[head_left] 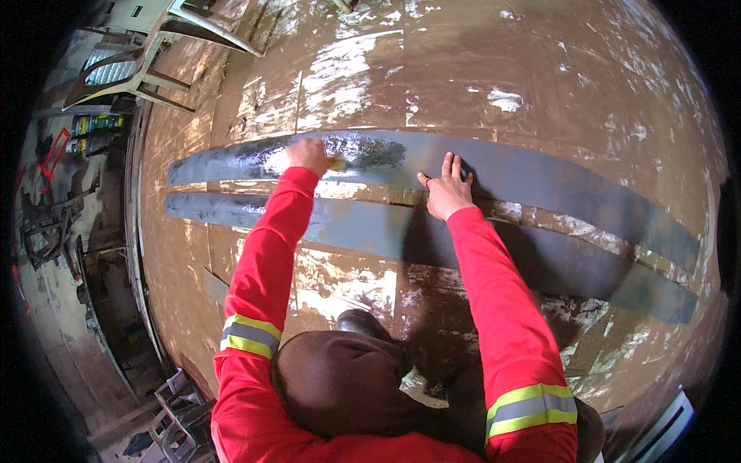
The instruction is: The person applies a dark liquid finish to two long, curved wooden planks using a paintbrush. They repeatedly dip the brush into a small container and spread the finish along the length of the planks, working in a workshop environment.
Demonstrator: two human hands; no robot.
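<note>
Two long grey strips lie side by side on the brown surface, slightly apart and running left to right. Dark, glossy wet patches cover the left part of the far strip (532, 174); the near strip (363, 226) is darker and shiny at its left end too. My left hand (309, 157) is closed over the far strip, gripping a small yellowish-brown thing (335, 163) mostly hidden by the fingers. Its kind cannot be made out. Farther right, my right hand (449, 191) has its fingers spread, the fingertips on the far strip and the palm near its closer edge.
White smears mark the brown surface (540, 69) all around. Beyond its left edge are a chair-like frame (147, 65), a red frame-shaped tool (54, 153) and cluttered dark parts. My dark-clad knee (340, 378) and a dark boot (363, 322) are close below the strips.
</note>
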